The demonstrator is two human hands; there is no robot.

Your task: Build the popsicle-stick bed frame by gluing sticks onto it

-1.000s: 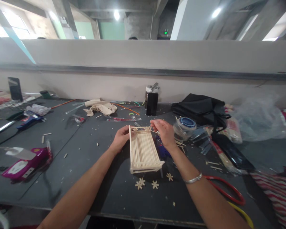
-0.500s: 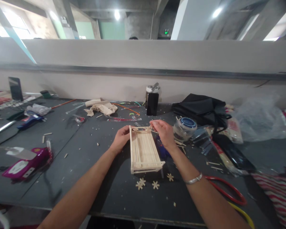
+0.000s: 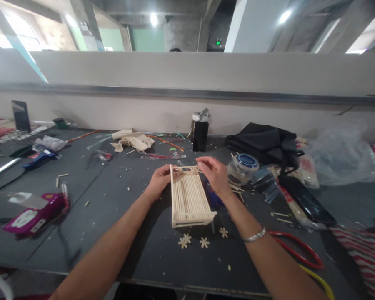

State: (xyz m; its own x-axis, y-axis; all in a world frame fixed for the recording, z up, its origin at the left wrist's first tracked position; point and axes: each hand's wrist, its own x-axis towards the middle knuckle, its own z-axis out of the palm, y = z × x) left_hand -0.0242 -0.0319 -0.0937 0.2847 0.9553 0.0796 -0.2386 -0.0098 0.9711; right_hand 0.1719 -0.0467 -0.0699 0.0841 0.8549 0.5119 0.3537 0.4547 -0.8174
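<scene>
A small frame of pale wooden sticks, with a slatted bed and raised ends, is between my hands on the dark table. My left hand grips its far left corner, the fingertips partly hidden behind the frame. At the far right corner, my right hand has thumb and forefinger pinched together at the frame's edge; anything between them is too small to make out. Several star-shaped stick pieces lie in front of the frame. Something blue is partly hidden beneath my right wrist.
A phone stands upright beyond the frame. To the right are a blue-lidded jar, a black bag and red-handled scissors. A magenta tool and a blue glue gun lie left. Stick scraps dot the table.
</scene>
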